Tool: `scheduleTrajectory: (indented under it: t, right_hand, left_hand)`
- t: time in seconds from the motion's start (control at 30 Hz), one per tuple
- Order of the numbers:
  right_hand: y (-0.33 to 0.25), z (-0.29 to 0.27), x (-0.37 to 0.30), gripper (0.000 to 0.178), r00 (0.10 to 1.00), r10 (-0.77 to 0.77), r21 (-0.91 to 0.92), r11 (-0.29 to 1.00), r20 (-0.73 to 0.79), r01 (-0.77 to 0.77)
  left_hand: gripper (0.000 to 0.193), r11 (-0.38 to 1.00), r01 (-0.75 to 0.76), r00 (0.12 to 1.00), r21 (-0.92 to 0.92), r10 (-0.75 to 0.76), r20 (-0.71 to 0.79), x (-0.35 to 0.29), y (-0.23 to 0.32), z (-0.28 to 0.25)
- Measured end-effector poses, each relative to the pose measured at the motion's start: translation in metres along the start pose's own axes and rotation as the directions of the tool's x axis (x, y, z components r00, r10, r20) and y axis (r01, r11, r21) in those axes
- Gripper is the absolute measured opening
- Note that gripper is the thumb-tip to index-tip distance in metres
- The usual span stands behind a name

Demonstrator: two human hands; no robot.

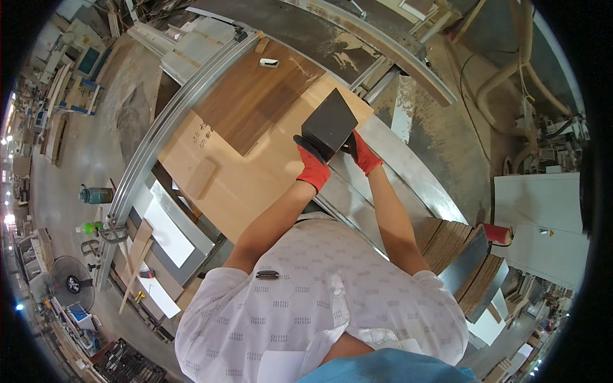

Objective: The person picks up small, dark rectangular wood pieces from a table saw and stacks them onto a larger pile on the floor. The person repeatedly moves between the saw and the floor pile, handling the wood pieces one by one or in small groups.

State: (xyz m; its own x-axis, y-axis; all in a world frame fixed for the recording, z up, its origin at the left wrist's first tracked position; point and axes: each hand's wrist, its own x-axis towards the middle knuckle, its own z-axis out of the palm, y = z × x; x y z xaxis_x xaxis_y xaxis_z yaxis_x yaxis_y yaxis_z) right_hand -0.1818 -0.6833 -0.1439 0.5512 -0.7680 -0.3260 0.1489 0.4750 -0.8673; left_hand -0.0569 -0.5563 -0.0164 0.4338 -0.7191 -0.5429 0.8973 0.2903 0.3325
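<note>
Both my hands wear red gloves with dark fingers. Between them I hold a dark grey board piece, tilted, with a darker side face toward me; whether it is one piece or a stack I cannot tell. My left hand is closed on its lower left edge. At the lower right corner, my right hand grips it, the fingertips partly hidden by the board. Beneath lies a light wooden panel with handwritten marks, and a darker brown wood sheet rests on its far part.
A metal rail curves along the panel's left side. Metal table plates lie right of my hands. Stacked boards stand close to my right elbow, near a white cabinet. A floor fan is at far left.
</note>
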Motion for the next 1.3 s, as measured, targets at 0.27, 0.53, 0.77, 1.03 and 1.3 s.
scheduleTrajectory:
  t: [0.27,0.53,0.77,1.03,1.3]
  right_hand:
    - [-0.016,0.048,-0.066,0.053,0.997,0.063,-0.071,0.996,0.044,-0.06]
    - [0.027,0.081,-0.122,0.063,0.988,0.12,0.104,0.988,-0.098,-0.11]
    - [-0.035,0.11,-0.113,0.044,0.934,0.338,0.461,0.851,-0.114,-0.252]
    - [-0.053,0.124,-0.088,0.047,0.967,0.238,0.653,0.718,0.093,-0.239]
    - [-0.061,0.128,-0.109,0.053,0.962,0.27,0.628,0.741,0.045,-0.237]
  left_hand:
    - [0.075,0.979,-0.001,0.991,0.204,-0.026,0.128,0.007,0.006,-0.039]
    - [0.069,0.875,-0.158,0.897,0.457,-0.067,0.437,-0.016,0.048,-0.065]
    - [0.067,0.858,0.212,0.958,0.467,-0.278,0.075,-0.005,0.067,-0.067]
    - [0.065,0.903,0.276,0.94,0.328,-0.325,0.105,0.043,0.036,-0.124]
    - [0.064,0.861,0.281,0.94,0.423,-0.336,0.062,-0.002,0.044,-0.092]
